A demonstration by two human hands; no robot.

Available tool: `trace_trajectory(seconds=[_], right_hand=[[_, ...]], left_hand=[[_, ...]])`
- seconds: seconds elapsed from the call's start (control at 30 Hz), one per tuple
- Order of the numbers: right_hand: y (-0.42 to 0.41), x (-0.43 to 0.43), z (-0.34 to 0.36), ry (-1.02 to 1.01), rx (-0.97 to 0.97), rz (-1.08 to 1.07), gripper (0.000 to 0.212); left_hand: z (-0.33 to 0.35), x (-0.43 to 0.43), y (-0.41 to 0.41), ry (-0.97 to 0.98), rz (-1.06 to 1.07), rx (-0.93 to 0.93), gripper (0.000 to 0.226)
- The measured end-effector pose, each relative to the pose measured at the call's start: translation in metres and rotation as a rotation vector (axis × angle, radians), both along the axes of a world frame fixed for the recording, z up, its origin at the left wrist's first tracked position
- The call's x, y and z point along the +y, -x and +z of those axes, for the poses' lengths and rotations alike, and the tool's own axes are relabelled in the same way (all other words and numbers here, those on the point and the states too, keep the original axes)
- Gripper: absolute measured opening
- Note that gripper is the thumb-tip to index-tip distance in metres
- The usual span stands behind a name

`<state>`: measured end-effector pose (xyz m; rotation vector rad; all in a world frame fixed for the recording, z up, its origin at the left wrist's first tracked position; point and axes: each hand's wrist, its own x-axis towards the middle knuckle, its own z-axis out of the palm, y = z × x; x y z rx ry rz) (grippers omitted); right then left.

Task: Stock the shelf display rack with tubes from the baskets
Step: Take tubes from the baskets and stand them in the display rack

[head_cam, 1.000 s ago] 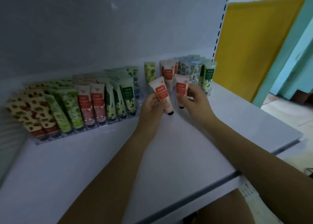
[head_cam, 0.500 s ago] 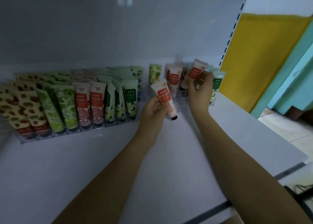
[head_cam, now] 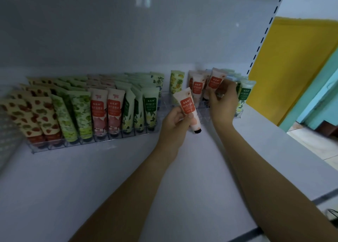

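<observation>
My left hand (head_cam: 174, 123) grips a pink tube with a red label (head_cam: 187, 107), cap down, just in front of the rack. My right hand (head_cam: 224, 99) pinches a second pink tube (head_cam: 215, 80) and holds it upright over the right clear rack (head_cam: 204, 110), beside a matching tube (head_cam: 197, 87) standing there. The left clear rack (head_cam: 73, 143) is packed with rows of patterned tubes (head_cam: 98, 111). No basket is in view.
The racks stand on a white shelf (head_cam: 118, 177) against a grey back panel. A yellow-green tube (head_cam: 176, 82) and green-labelled tubes (head_cam: 244, 95) stand in the right rack. A slotted upright (head_cam: 263, 34) and a yellow wall lie to the right.
My right hand has carried its tube from in front of the rack up and back over the right rack. My left hand has kept its tube nearly in place.
</observation>
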<state>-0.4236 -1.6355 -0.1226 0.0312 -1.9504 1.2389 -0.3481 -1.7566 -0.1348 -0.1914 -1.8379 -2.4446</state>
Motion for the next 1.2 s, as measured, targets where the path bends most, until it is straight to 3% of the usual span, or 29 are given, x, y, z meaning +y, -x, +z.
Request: trace_trajectory(seconds=[0.6,0.8,1.03,1.2], right_hand=[[0.003,0.001,-0.007,-0.048,-0.058,-0.019,0.019],[-0.003,-0.002,-0.008,-0.307,-0.057,-0.053,0.021],[-0.001,-0.002,-0.012,-0.327,-0.159,-0.049,0.025],[-0.007,-0.006,-0.001,-0.233,-0.048,0.074,0.030]], left_hand=[[0.003,0.001,-0.001,0.019,-0.013,-0.009,0.021],[0.003,0.001,-0.002,0.023,-0.011,-0.016,0.019],[0.003,0.001,-0.002,0.015,-0.007,-0.015,0.021],[0.000,0.000,0.001,-0.022,0.054,-0.006,0.019]])
